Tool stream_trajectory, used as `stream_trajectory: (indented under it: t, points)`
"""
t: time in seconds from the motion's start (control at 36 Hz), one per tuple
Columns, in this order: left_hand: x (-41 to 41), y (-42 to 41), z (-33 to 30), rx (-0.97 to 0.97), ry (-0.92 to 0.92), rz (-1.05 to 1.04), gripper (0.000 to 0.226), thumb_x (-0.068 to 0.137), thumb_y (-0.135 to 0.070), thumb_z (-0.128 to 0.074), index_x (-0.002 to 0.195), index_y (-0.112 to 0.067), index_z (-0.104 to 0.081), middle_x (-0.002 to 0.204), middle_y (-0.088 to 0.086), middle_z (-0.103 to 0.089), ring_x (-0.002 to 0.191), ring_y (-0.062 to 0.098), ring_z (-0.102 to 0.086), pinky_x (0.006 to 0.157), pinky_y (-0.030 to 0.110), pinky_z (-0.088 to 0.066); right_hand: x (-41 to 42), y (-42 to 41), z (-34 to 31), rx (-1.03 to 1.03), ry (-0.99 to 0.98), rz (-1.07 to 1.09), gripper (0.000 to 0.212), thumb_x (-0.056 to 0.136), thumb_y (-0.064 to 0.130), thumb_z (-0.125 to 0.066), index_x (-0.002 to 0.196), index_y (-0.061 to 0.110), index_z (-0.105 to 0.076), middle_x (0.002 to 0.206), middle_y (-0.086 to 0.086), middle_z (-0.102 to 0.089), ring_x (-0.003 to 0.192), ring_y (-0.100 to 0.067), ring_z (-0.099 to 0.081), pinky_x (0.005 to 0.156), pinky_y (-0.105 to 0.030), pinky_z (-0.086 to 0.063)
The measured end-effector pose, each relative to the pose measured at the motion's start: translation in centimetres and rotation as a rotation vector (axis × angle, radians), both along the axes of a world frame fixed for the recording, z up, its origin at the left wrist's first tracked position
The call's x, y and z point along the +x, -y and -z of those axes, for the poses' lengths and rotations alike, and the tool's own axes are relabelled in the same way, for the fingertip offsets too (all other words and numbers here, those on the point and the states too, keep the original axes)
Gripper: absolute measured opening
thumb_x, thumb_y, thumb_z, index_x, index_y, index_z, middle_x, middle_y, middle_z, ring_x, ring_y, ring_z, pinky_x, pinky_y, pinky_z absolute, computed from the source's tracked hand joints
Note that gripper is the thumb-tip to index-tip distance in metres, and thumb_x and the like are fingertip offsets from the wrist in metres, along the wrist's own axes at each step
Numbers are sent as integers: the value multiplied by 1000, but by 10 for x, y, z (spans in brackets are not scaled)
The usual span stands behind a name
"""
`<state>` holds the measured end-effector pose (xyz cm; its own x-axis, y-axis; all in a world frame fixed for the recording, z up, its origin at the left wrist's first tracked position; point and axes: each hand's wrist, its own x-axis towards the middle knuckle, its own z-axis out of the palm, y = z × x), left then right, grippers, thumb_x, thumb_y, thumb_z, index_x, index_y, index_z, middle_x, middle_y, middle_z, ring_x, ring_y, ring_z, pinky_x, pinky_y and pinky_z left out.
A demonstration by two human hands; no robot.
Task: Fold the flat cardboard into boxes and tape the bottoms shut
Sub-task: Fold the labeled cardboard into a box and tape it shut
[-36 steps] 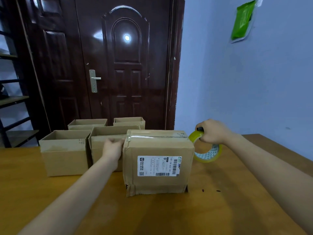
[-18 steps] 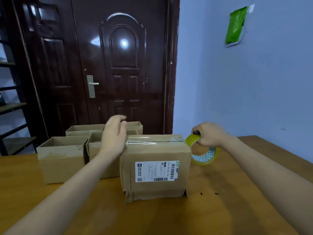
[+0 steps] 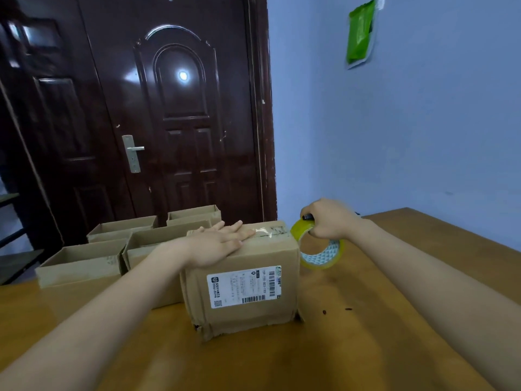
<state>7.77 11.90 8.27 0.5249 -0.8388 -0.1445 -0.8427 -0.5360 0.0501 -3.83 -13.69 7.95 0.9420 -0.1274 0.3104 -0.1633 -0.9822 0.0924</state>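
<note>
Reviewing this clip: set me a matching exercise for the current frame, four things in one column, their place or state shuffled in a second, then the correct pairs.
Things:
1. left hand
2. right hand
3. tape roll
4. green packet

Place or state:
A. stuck on the blue wall
B. flat on top of the labelled box, fingers straight
C. off the box's right edge, gripped from above
D. curled round the roll's top

Pairs: 1-B, 2-D, 3-C, 4-A
</note>
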Motion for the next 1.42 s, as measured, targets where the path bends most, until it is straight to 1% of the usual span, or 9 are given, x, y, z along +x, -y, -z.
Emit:
stream_trajectory:
  t: [0.22, 0.47, 0.61, 0.75, 0.89, 0.94, 1.08, 1.22, 1.42]
  points:
    - [-25, 33, 5, -85, -35, 195, 69, 84, -74, -27, 146, -51, -7, 158, -19, 4, 146, 10, 7, 117, 54, 1, 1, -1, 2, 19, 0, -23, 6, 75, 14, -56, 72, 17, -51, 59, 4, -43, 68, -23, -52, 48, -25, -29]
    - [-37, 71, 4, -49, -3, 105, 96, 76, -72, -55, 149, -46, 2, 160, -5, 11, 147, 24, 9, 115, 56, 6, -1, 5, 10, 187, 46, -25, 14, 75, 22, -63, 82, 10, -61, 73, -6, -61, 70, -24, -56, 54, -30, -40]
    - [-33, 74, 5, -64, 24, 76, 103, 59, -74, -53, 147, -49, -7, 155, -4, -12, 141, 23, -9, 111, 45, -9, -4, 15, 24, 544, 122, -109, 21, 72, 26, -69, 90, 15, -68, 83, -7, -68, 77, -24, -63, 67, -41, -51]
    - [-30, 80, 2, -59, 77, 66, 105, 47, -82, -48, 143, -53, -15, 137, -3, -34, 127, 20, -26, 102, 40, -19, -12, 17, 34, 869, 196, -166, 22, 74, 18, -76, 95, 18, -71, 90, 0, -72, 82, -11, -66, 70, -21, -51]
    - [-28, 79, 3, -145, -11, 39, 103, 41, -80, -50, 137, -53, -28, 122, -6, -36, 117, 19, -34, 103, 39, -28, -21, 22, 51, 1090, 258, -154, 8, 80, 10, -71, 78, 15, -66, 69, -2, -63, 62, -11, -59, 63, -24, -48]
    - [-28, 78, 3, -164, -53, 40, 104, 39, -78, -53, 137, -53, -30, 120, -6, -36, 116, 18, -32, 105, 40, -29, -21, 23, 56, 1067, 279, -115, 19, 79, 8, -66, 66, 17, -56, 60, 1, -53, 57, -13, -52, 59, -28, -41]
    - [-25, 75, 2, -192, -129, 35, 105, 39, -75, -58, 138, -54, -30, 121, -6, -36, 121, 19, -30, 107, 43, -29, -21, 21, 47, 977, 245, -93, 18, 76, 3, -60, 66, 16, -51, 61, -3, -46, 56, -16, -44, 56, -29, -34]
    - [-24, 73, 2, -210, -163, 33, 104, 39, -74, -61, 138, -55, -32, 123, -6, -37, 121, 20, -31, 108, 43, -29, -20, 22, 45, 846, 202, -107, 11, 74, 8, -62, 80, 17, -62, 71, -6, -60, 63, -17, -53, 59, -31, -41]
    - [-24, 70, -1, -238, -186, 42, 102, 41, -73, -63, 137, -55, -33, 124, -7, -36, 122, 19, -31, 108, 43, -30, -22, 23, 58, 351, -11, -19, 19, 72, 21, -62, 87, 8, -61, 69, -8, -59, 57, -19, -47, 49, -30, -30]
